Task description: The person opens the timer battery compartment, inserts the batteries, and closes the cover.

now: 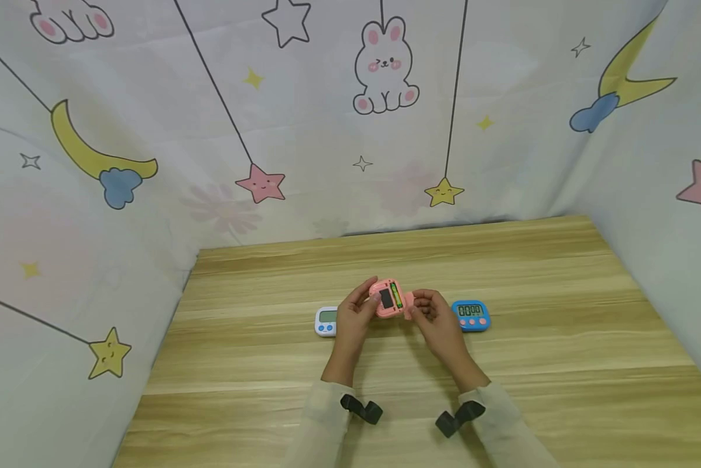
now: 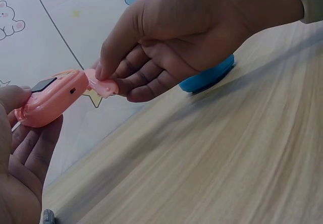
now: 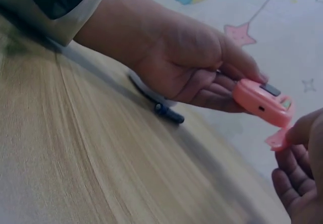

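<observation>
Clearly, a rounded pink plastic timer (image 1: pixel 387 300) is held above the wood-grain desk (image 1: pixel 257 364), back upward.
From afar, I read that pose as keeping its slim green cylindrical battery (image 1: pixel 395 294) exposed and in sight. The left hand (image 1: pixel 355 311) grips the pink timer, thumb across its back, presumably to steady it; the right hand (image 1: pixel 436 320) pinches a small pink plastic cover (image 1: pixel 409 304) at the battery side, though whether cover and timer touch I cannot tell. Further out, a rounded white plastic timer (image 1: pixel 325 323) lies beside the left hand and a rounded blue plastic timer (image 1: pixel 471 316) beside the right, likely parked within reach.
</observation>
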Available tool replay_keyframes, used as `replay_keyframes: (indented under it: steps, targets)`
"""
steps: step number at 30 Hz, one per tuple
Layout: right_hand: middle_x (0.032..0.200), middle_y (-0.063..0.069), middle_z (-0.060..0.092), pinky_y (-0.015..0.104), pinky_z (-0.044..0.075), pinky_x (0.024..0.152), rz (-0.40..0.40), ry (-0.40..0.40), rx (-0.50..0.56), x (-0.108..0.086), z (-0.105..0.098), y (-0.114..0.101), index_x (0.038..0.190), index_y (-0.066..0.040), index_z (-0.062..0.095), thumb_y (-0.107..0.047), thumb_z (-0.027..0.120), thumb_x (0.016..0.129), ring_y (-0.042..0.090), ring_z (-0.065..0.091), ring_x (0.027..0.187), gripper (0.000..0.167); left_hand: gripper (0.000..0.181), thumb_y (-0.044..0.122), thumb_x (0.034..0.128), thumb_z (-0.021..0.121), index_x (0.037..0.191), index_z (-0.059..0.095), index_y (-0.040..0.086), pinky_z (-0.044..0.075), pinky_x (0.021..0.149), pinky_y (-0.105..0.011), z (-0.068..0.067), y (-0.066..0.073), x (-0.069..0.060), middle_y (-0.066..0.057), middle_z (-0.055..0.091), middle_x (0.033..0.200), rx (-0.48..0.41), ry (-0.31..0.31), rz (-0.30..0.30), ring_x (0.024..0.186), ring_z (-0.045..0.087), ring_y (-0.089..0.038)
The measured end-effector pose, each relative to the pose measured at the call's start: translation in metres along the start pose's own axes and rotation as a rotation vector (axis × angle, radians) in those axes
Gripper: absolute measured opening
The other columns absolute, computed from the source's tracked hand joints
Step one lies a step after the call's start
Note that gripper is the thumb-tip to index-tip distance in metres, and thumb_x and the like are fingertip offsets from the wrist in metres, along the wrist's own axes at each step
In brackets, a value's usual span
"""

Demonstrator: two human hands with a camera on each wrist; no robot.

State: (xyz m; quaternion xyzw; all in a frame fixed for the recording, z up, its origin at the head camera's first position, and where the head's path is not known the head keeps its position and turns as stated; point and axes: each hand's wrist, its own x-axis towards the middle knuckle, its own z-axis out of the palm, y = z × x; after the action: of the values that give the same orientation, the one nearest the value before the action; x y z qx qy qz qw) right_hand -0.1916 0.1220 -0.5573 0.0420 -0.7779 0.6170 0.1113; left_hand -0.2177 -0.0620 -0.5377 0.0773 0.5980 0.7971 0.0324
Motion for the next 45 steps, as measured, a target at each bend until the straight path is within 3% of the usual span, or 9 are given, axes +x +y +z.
replay_keyframes:
  steps: [4, 9, 16, 24, 31, 40, 45]
  targets:
    - [0.107, 0.010, 0.063, 0.023, 0.053, 0.077, -0.008, 0.024, 0.024, 0.001, -0.002, 0.000, 0.118, -0.005, 0.059, -0.015, 0.066, 0.094, 0.020, 0.061, 0.092, 0.027, 0.041, 0.011, 0.0959, 0.063, 0.136, 0.056, 0.003, 0.055, 0.083, -0.026, 0.000, 0.002, -0.001, -0.014, 0.057, 0.134, 0.018, -0.023, -0.002, 0.107, 0.064, -0.017]
    - [0.107, 0.015, 0.061, 0.019, 0.052, 0.077, 0.010, 0.063, 0.096, 0.003, -0.005, -0.002, 0.118, 0.000, 0.059, -0.008, 0.065, 0.094, 0.018, 0.060, 0.092, 0.026, 0.042, 0.011, 0.0958, 0.063, 0.137, 0.056, 0.004, 0.055, 0.082, -0.027, -0.004, -0.015, 0.006, -0.012, 0.058, 0.134, 0.025, -0.040, -0.018, 0.107, 0.064, -0.016]
    - [0.109, 0.018, 0.060, 0.028, 0.054, 0.082, 0.074, -0.012, 0.202, 0.003, -0.009, -0.006, 0.121, 0.001, 0.058, -0.014, 0.064, 0.096, 0.017, 0.061, 0.095, 0.030, 0.044, 0.019, 0.0946, 0.066, 0.137, 0.057, 0.008, 0.055, 0.082, -0.026, -0.004, -0.029, 0.008, -0.010, 0.059, 0.132, 0.067, -0.071, -0.016, 0.109, 0.064, -0.018]
    - [0.107, 0.013, 0.060, 0.019, 0.051, 0.079, 0.078, -0.007, 0.131, 0.005, -0.008, -0.003, 0.117, -0.001, 0.062, -0.017, 0.065, 0.095, 0.018, 0.059, 0.095, 0.027, 0.051, 0.029, 0.0926, 0.069, 0.137, 0.056, 0.007, 0.055, 0.084, -0.028, -0.003, -0.030, 0.007, -0.007, 0.061, 0.130, 0.100, -0.105, 0.009, 0.111, 0.063, -0.021]
    - [0.104, 0.011, 0.062, 0.020, 0.053, 0.075, 0.065, 0.017, 0.082, 0.004, -0.007, -0.004, 0.115, -0.004, 0.064, -0.018, 0.067, 0.094, 0.019, 0.061, 0.090, 0.025, 0.046, 0.028, 0.0933, 0.068, 0.136, 0.058, 0.011, 0.055, 0.085, -0.028, -0.003, -0.031, 0.007, -0.007, 0.061, 0.130, 0.106, -0.119, 0.010, 0.111, 0.063, -0.021]
    - [0.093, 0.007, 0.065, 0.021, 0.052, 0.067, 0.057, 0.061, -0.023, 0.003, -0.007, -0.005, 0.104, -0.008, 0.067, -0.023, 0.071, 0.091, 0.020, 0.061, 0.080, 0.020, 0.043, 0.020, 0.0956, 0.065, 0.137, 0.057, 0.011, 0.055, 0.084, -0.028, -0.003, -0.030, 0.009, -0.009, 0.059, 0.133, 0.124, -0.129, -0.050, 0.109, 0.064, -0.021]
    - [0.088, 0.006, 0.063, 0.022, 0.051, 0.063, 0.027, 0.068, -0.069, 0.002, -0.006, -0.003, 0.100, -0.009, 0.066, -0.023, 0.071, 0.091, 0.020, 0.060, 0.075, 0.019, 0.039, 0.022, 0.0939, 0.067, 0.132, 0.062, 0.017, 0.055, 0.084, -0.028, 0.000, -0.027, 0.006, -0.006, 0.060, 0.131, 0.124, -0.118, -0.018, 0.110, 0.064, -0.021]
